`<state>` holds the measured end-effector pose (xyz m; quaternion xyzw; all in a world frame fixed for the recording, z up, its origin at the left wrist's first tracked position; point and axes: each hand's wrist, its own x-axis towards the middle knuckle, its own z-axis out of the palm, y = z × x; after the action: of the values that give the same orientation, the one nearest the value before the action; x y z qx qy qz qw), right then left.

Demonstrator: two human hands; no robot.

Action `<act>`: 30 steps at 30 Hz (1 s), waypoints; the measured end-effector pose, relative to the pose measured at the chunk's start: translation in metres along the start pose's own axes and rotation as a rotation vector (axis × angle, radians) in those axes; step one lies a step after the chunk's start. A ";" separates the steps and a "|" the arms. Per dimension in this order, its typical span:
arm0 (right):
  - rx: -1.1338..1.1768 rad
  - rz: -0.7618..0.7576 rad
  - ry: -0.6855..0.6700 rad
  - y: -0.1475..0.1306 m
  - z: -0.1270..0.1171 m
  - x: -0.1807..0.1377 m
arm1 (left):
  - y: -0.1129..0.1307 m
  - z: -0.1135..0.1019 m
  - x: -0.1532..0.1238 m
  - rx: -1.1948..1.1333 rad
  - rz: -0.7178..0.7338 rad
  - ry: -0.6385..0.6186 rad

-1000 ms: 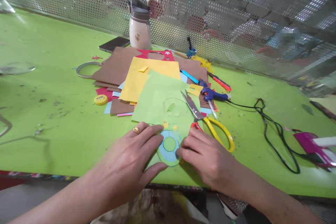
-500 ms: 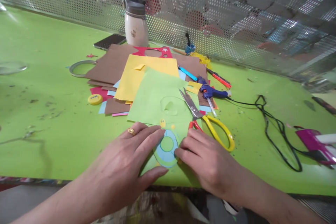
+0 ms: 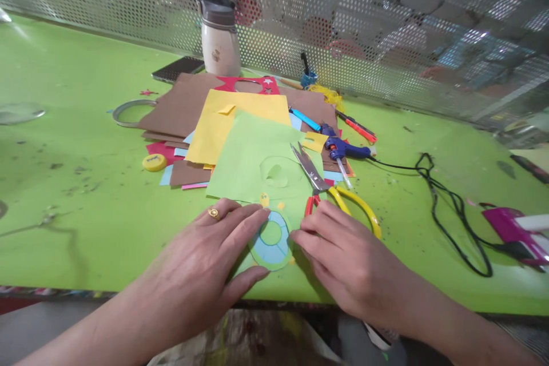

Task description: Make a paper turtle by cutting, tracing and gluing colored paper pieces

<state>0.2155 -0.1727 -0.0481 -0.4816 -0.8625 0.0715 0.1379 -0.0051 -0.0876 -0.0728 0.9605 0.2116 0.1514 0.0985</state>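
Observation:
A blue paper ring with a green centre [image 3: 271, 249] lies on a light green sheet [image 3: 261, 163] near the table's front edge. My left hand [image 3: 206, 266], wearing a gold ring, lies flat with fingers stretched out, its fingertips on the blue ring's left side. My right hand [image 3: 347, 266] rests flat to the right, fingertips touching the blue ring's right edge. Neither hand holds anything. Yellow-handled scissors [image 3: 338, 194] lie just beyond my right hand.
A stack of yellow [image 3: 235, 120], brown and red paper sits behind the green sheet. A blue glue gun [image 3: 343, 151] with black cord [image 3: 450, 217] lies at right. A white bottle [image 3: 219, 40], a phone [image 3: 178, 68], a metal ring [image 3: 128, 111], a yellow tape measure [image 3: 154, 162] and a perforated metal wall [image 3: 386, 23] are behind.
Both hands stay pressed on the blue ring; it has shifted slightly and my right fingers have moved a little up along its edge. The view has drifted slightly.

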 end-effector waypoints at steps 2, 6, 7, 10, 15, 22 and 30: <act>-0.033 -0.002 -0.004 0.000 -0.001 0.001 | 0.000 0.000 0.000 0.002 -0.009 -0.011; -0.068 0.031 -0.024 0.001 0.003 0.001 | 0.000 0.000 -0.001 0.012 -0.012 -0.026; -0.070 0.031 -0.024 0.001 0.005 0.001 | -0.001 0.000 -0.001 0.017 -0.009 -0.026; -0.065 0.026 -0.013 0.003 0.010 -0.001 | 0.000 0.000 -0.001 0.027 -0.013 -0.038; -0.044 0.044 0.013 0.004 0.014 -0.002 | -0.001 0.000 -0.001 0.014 -0.014 -0.041; 0.000 0.062 0.036 0.006 0.019 -0.002 | -0.002 -0.002 -0.002 -0.017 -0.063 -0.074; 0.077 0.093 0.036 0.005 0.016 -0.001 | 0.000 -0.007 0.000 -0.082 -0.139 -0.069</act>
<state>0.2152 -0.1708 -0.0652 -0.5169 -0.8331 0.1021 0.1683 -0.0077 -0.0870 -0.0666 0.9434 0.2676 0.1195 0.1553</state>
